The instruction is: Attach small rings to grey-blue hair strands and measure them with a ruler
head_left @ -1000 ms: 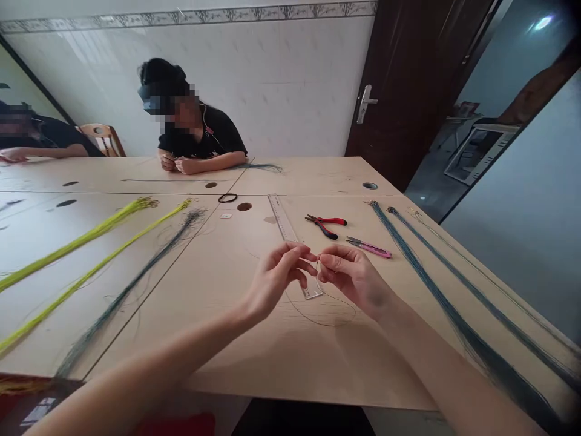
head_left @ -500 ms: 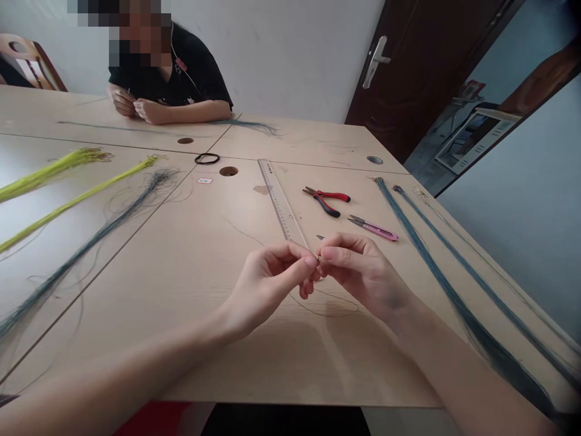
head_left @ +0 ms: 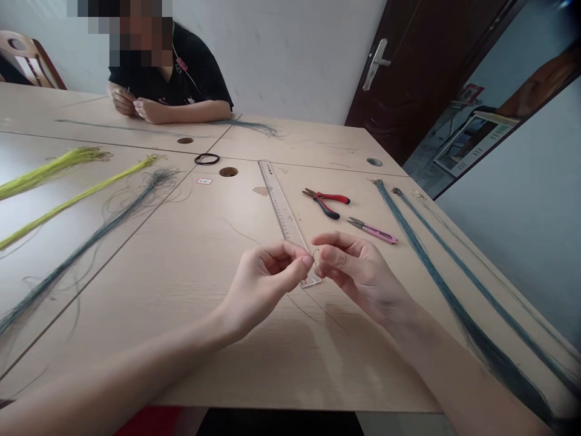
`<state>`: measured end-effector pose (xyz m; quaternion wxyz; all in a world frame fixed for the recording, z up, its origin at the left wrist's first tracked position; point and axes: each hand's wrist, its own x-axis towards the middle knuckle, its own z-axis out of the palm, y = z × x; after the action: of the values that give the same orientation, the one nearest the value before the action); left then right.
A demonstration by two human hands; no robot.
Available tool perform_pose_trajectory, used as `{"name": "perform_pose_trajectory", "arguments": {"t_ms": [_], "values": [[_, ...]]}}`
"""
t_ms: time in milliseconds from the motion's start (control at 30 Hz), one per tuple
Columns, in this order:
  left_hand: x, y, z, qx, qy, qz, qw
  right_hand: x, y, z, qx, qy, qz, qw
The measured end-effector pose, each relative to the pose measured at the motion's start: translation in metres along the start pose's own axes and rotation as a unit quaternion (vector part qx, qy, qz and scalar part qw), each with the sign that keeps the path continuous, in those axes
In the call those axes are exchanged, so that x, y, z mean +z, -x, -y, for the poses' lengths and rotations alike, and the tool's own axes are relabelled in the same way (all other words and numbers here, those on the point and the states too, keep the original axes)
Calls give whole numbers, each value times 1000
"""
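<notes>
My left hand [head_left: 267, 278] and my right hand [head_left: 358, 269] meet fingertip to fingertip just above the wooden table [head_left: 204, 254]. Both are pinched on a thin dark thread [head_left: 318, 306] that trails toward me over the table, with a tiny metal ring [head_left: 315, 252] showing between the fingertips. A clear ruler [head_left: 284, 212] lies under and beyond my hands. Red-handled pliers [head_left: 327, 200] and pink thread snips [head_left: 373, 230] lie just beyond my right hand.
Long blue-grey thread bundles [head_left: 436, 260] run along the right side, another [head_left: 82, 248] on the left beside yellow-green bundles [head_left: 68, 197]. A black hair band [head_left: 207, 158] lies near a cable hole [head_left: 228, 171]. A person in black [head_left: 172, 79] sits opposite. A dark door [head_left: 399, 72] stands at the back right.
The view dropped toward the table, then held. My hands stayed together; the thread's loose loop on the table has pulled straighter and the small ring now shows between my fingertips.
</notes>
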<state>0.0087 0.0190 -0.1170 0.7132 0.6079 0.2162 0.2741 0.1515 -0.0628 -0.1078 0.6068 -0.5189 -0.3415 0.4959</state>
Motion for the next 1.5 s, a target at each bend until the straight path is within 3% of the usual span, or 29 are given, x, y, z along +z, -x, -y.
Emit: {"name": "perform_pose_trajectory", "arguments": {"t_ms": [300,667,833,1067,1233,1333,1500], "values": [[-1,-4,-2,32,-67,-56,996,9,7,-1,-65,169,-39,983],[-5,-6,2,45,-174,-45,983,9,7,1,-108,291,-48,949],[-5,-5,-1,16,-186,-21,982,9,10,1,-221,395,-62,890],[-4,-4,-5,-24,-133,16,991,4,6,-5,-394,496,-49,772],[-5,-5,-4,-20,-104,34,994,0,3,-5,-465,547,-24,695],[-4,-5,-3,-19,-93,41,995,-1,2,-5,-478,565,-22,672],[-5,-4,-1,-22,-80,53,995,-1,4,-7,-484,576,-27,659]]}}
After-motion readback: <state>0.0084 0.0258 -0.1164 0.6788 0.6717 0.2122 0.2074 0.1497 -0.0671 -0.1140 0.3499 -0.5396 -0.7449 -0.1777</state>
